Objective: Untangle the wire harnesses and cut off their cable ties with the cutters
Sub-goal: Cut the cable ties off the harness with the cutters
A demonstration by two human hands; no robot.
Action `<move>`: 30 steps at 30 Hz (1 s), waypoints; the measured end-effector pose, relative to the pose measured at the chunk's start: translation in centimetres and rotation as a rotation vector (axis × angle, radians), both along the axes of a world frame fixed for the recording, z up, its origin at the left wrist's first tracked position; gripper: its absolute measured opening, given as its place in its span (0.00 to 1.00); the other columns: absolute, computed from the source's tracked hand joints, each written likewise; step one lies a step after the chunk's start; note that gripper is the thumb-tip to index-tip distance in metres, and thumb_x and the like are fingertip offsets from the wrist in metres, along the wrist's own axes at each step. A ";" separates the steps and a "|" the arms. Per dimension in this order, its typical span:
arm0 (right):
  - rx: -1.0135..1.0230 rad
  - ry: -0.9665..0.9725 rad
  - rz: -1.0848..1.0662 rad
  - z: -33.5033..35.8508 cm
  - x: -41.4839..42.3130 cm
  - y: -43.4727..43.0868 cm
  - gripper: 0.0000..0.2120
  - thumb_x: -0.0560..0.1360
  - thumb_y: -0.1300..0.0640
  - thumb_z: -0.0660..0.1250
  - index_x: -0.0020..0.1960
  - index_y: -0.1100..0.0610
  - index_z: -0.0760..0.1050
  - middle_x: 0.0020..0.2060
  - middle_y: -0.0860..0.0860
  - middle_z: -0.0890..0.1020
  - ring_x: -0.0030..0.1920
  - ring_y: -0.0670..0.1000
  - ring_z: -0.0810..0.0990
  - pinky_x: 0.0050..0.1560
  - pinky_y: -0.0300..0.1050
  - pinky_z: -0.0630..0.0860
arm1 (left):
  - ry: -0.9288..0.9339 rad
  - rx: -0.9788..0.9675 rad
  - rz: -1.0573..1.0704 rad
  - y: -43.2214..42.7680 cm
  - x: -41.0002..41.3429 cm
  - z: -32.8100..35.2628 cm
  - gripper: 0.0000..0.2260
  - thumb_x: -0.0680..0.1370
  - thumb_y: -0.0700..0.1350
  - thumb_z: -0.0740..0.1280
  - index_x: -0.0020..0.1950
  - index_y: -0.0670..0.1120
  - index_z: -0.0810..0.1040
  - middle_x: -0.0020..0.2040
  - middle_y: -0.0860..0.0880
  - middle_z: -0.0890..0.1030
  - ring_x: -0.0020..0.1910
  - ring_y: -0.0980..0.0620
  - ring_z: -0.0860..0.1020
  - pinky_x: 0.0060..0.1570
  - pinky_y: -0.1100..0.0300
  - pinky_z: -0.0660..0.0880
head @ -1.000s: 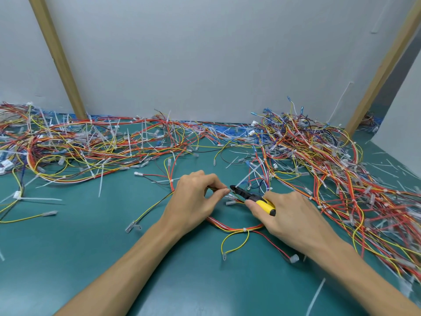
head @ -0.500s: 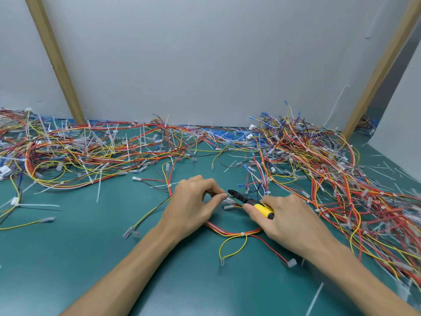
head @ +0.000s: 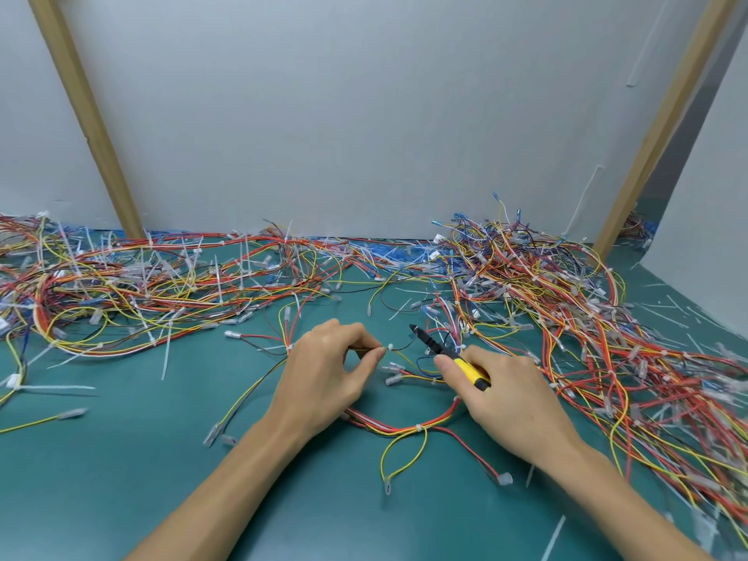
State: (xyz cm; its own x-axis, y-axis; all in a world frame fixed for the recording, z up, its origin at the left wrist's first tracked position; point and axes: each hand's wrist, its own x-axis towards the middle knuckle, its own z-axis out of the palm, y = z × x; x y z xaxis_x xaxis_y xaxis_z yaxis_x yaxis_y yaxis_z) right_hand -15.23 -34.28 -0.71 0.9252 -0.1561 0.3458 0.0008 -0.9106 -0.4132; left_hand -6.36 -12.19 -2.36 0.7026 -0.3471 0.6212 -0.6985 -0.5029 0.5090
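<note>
We note left hand [head: 324, 370] pinching thin wire [head: 402, 348]; cable tie [head: 390, 347] at its 3 o'clock; right hand [head: 514, 398] grips cutters [head: 465, 368], tip at tie's 2 o'clock, apart. We fear blades nicking wire or fingertip beside tie.

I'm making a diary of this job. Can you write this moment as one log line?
left hand: pinches thin wire beside cable tie | right hand: grips cutters | cutters: tip apart from tie | step: tie uncut
</note>
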 end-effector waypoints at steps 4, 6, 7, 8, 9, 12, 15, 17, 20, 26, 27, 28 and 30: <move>-0.004 -0.069 -0.119 0.3 0.2 -0.8 0.28 0.72 0.25 0.52 0.40 0.49 0.72 0.29 0.48 0.76 0.37 0.55 0.76 0.37 0.50 0.72 | -0.028 0.014 0.055 0.3 0.4 0.2 0.04 0.75 0.46 0.74 0.43 0.52 0.81 0.36 0.61 0.78 0.39 0.63 0.70 0.43 0.61 0.65; -0.019 -0.079 -0.186 0.5 0.4 -1.5 0.28 0.72 0.25 0.52 0.43 0.48 0.73 0.32 0.47 0.78 0.39 0.56 0.76 0.38 0.50 0.72 | -0.033 0.014 0.076 0.6 0.6 0.4 0.05 0.75 0.45 0.74 0.42 0.52 0.80 0.36 0.61 0.78 0.39 0.65 0.69 0.46 0.61 0.65; -0.030 -0.080 -0.216 0.6 0.5 -1.9 0.28 0.72 0.25 0.51 0.44 0.48 0.73 0.35 0.46 0.78 0.40 0.56 0.76 0.38 0.50 0.71 | -0.030 0.011 0.094 0.8 0.7 0.5 0.05 0.75 0.45 0.74 0.42 0.53 0.80 0.36 0.61 0.78 0.39 0.64 0.69 0.49 0.60 0.65; -0.033 -0.085 -0.236 0.7 0.6 -2.2 0.27 0.72 0.25 0.51 0.46 0.48 0.72 0.38 0.47 0.78 0.41 0.56 0.75 0.38 0.49 0.70 | -0.025 0.008 0.116 1.0 0.9 0.5 0.05 0.74 0.45 0.74 0.41 0.53 0.80 0.36 0.60 0.78 0.39 0.63 0.70 0.51 0.58 0.66; -0.026 -0.092 -0.249 0.8 0.7 -2.4 0.25 0.73 0.27 0.53 0.48 0.47 0.73 0.41 0.47 0.79 0.43 0.56 0.76 0.39 0.48 0.69 | -0.017 0.004 0.135 1.2 1.0 0.6 0.05 0.74 0.46 0.74 0.41 0.53 0.79 0.35 0.58 0.78 0.39 0.61 0.71 0.52 0.54 0.67; -0.030 -0.065 -0.270 0.8 0.9 -3.2 0.18 0.78 0.36 0.61 0.60 0.46 0.74 0.55 0.47 0.78 0.54 0.55 0.77 0.47 0.49 0.72 | 0.010 0.001 0.186 1.7 1.3 0.9 0.05 0.74 0.51 0.70 0.40 0.52 0.79 0.32 0.55 0.74 0.38 0.52 0.73 0.49 0.49 0.68; -0.138 0.080 -0.322 0.6 0.9 -3.5 0.20 0.80 0.39 0.59 0.66 0.47 0.71 0.60 0.50 0.76 0.60 0.57 0.75 0.53 0.51 0.72 | 0.017 0.006 0.240 2.0 1.4 1.0 0.10 0.74 0.56 0.65 0.38 0.52 0.79 0.31 0.54 0.70 0.38 0.51 0.72 0.48 0.49 0.67; -0.256 0.154 -0.344 0.3 0.8 -3.4 0.21 0.80 0.38 0.57 0.68 0.47 0.69 0.61 0.51 0.75 0.61 0.57 0.74 0.57 0.53 0.71 | 0.024 -0.018 0.258 2.1 1.5 0.9 0.12 0.75 0.57 0.64 0.37 0.52 0.79 0.31 0.55 0.68 0.37 0.51 0.70 0.47 0.49 0.66; -0.354 0.187 -0.341 0.0 0.8 -3.1 0.22 0.80 0.36 0.55 0.69 0.45 0.67 0.61 0.49 0.74 0.62 0.56 0.73 0.60 0.53 0.70 | 0.037 -0.042 0.265 2.1 1.6 0.8 0.11 0.75 0.57 0.68 0.37 0.54 0.81 0.30 0.55 0.67 0.37 0.52 0.69 0.46 0.50 0.65; -0.381 0.259 -0.292 -0.6 0.8 -2.7 0.22 0.79 0.36 0.56 0.69 0.43 0.65 0.58 0.48 0.73 0.59 0.54 0.70 0.59 0.50 0.68 | 0.032 -0.043 0.247 2.1 1.9 0.5 0.10 0.74 0.57 0.70 0.36 0.54 0.82 0.30 0.56 0.66 0.36 0.52 0.69 0.46 0.50 0.65; -0.391 0.263 -0.288 -0.7 0.8 -2.5 0.22 0.79 0.36 0.56 0.70 0.44 0.66 0.58 0.49 0.74 0.59 0.54 0.70 0.60 0.50 0.67 | 0.034 -0.044 0.249 2.1 1.9 0.5 0.10 0.74 0.56 0.70 0.36 0.54 0.82 0.30 0.56 0.66 0.36 0.52 0.69 0.46 0.50 0.65; -0.411 0.250 -0.289 -0.7 0.8 -2.4 0.22 0.79 0.37 0.57 0.69 0.45 0.67 0.58 0.49 0.74 0.59 0.54 0.70 0.61 0.49 0.66 | 0.038 -0.044 0.250 2.1 1.9 0.4 0.10 0.74 0.56 0.69 0.36 0.53 0.82 0.30 0.56 0.67 0.37 0.51 0.70 0.46 0.49 0.65; -0.390 0.125 -0.282 -0.4 0.7 -2.1 0.20 0.78 0.40 0.61 0.67 0.46 0.72 0.58 0.49 0.75 0.60 0.55 0.70 0.62 0.50 0.65 | 0.052 -0.037 0.246 2.1 1.9 0.4 0.10 0.75 0.55 0.68 0.36 0.53 0.81 0.31 0.56 0.69 0.38 0.51 0.71 0.48 0.49 0.65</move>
State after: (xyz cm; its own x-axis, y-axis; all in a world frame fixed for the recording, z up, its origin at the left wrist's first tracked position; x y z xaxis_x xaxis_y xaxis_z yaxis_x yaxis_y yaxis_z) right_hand -14.56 -36.34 -1.09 0.9038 -0.2869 0.3175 -0.2953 -0.9551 -0.0225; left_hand -4.47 -10.14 -1.93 0.7946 -0.1394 0.5910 -0.5297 -0.6349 0.5624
